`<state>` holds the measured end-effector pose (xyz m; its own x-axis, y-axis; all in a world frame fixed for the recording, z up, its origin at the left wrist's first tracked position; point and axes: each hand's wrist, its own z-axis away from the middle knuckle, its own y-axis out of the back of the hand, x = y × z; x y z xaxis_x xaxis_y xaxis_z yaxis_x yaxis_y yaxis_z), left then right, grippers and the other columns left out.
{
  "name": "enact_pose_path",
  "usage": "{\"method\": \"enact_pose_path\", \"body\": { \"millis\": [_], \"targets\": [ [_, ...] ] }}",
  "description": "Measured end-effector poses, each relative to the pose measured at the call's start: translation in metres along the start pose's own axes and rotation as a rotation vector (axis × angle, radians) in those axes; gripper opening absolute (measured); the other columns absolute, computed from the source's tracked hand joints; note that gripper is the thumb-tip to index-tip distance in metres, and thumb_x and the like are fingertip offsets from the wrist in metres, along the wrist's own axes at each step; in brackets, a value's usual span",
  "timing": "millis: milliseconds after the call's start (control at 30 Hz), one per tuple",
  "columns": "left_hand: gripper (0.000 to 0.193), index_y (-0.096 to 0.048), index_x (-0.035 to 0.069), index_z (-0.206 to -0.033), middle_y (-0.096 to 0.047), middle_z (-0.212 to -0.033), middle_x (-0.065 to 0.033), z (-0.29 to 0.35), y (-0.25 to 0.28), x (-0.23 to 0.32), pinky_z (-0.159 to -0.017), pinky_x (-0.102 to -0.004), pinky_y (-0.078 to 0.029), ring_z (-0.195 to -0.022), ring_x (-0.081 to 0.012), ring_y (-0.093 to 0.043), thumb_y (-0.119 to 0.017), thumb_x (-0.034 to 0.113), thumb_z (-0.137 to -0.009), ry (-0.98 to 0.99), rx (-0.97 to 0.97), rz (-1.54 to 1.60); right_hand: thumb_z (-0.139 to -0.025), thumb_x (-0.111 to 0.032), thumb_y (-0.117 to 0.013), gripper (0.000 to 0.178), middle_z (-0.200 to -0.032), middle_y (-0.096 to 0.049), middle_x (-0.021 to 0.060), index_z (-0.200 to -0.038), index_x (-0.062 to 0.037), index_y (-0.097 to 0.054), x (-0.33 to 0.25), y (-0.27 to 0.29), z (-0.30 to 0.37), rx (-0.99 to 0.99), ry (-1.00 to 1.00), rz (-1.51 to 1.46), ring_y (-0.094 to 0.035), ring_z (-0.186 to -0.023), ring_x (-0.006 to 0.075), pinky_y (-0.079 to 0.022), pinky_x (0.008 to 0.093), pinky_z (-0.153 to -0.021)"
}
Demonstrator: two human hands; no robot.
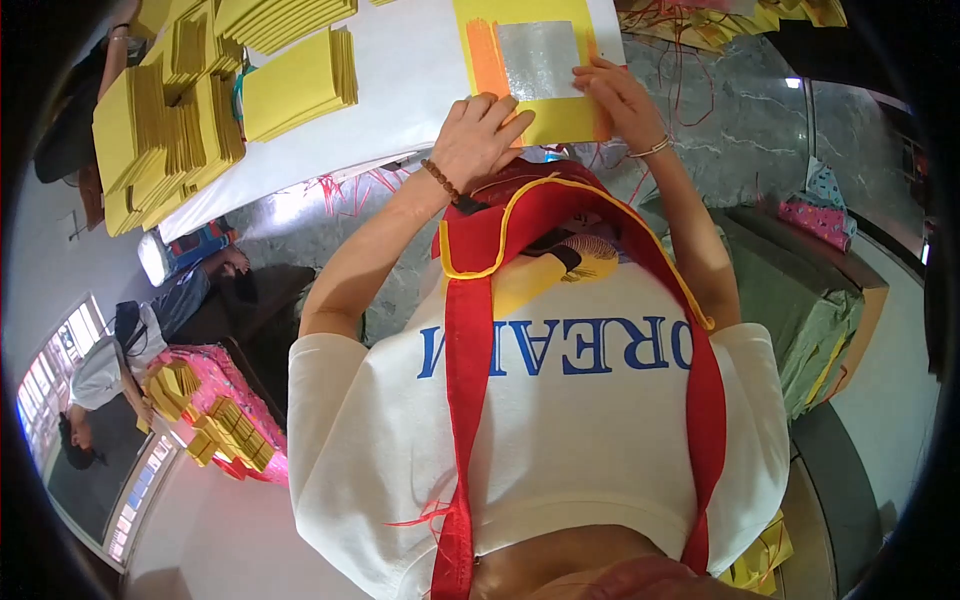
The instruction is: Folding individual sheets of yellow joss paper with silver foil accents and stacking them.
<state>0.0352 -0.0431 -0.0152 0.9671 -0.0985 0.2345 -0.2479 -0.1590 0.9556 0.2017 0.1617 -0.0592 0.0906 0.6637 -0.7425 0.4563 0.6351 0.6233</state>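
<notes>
While both hands press flat on the yellow sheet [560, 118], neither grips it. The left hand [480, 135] lies at its lower edge, the right hand [618, 95] beside its silver square [538, 58]. Yellow stacks [200, 90] lie left of the sheet.

The floor [740, 130] was grey-green stone with pale veins, and light shone off it in spots; a white tabletop [400, 90] stood on it; a bright window [45, 390] with many small panes sat at the left edge; a pink cloth [215, 375] lay low on the left with yellow stacks on it; a green box [815, 320] stood at the right, near a pale wall [885, 380].
</notes>
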Motion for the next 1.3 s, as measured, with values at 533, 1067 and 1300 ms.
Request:
{"method": "enact_pose_path", "body": {
  "millis": [533,1067,1300],
  "targets": [
    [0.016,-0.063,0.010,-0.092,-0.058,-0.095,-0.0042,-0.010,0.008,-0.013,-0.073,-0.0331,-0.045,-0.091,-0.0226,-0.053,-0.061,0.021,-0.079,-0.061,0.058,0.265,-0.097,-0.028,-0.033,0.041,-0.117,-0.057,0.0127,-0.102,-0.0021,-0.065,0.006,0.001,0.003,0.044,-0.239,-0.544,-0.044,-0.119,0.0193,-0.029,0.0294,-0.101],
    [0.020,-0.060,0.001,-0.081,-0.060,-0.071,-0.0112,-0.016,0.000,-0.027,-0.057,-0.0312,-0.045,-0.060,-0.0225,-0.056,-0.055,0.020,-0.082,0.360,-0.037,0.783,-0.097,-0.029,-0.033,0.042,-0.111,-0.060,0.0106,-0.101,-0.0006,-0.065,0.006,-0.002,0.001,0.065,-0.245,-0.587,-0.042,-0.122,0.0201,-0.029,0.0306,-0.101],
    [0.021,-0.062,0.000,-0.083,-0.057,-0.063,-0.0041,-0.020,-0.003,-0.031,-0.055,-0.0254,-0.042,-0.057,-0.0090,-0.050,-0.056,0.020,-0.083,0.529,-0.038,0.938,-0.097,-0.035,-0.029,0.048,-0.117,-0.057,0.0103,-0.104,0.0007,-0.061,0.020,-0.003,0.008,0.017,-0.295,-0.652,-0.035,-0.127,0.0221,-0.028,0.0335,-0.103]
  ]
}}
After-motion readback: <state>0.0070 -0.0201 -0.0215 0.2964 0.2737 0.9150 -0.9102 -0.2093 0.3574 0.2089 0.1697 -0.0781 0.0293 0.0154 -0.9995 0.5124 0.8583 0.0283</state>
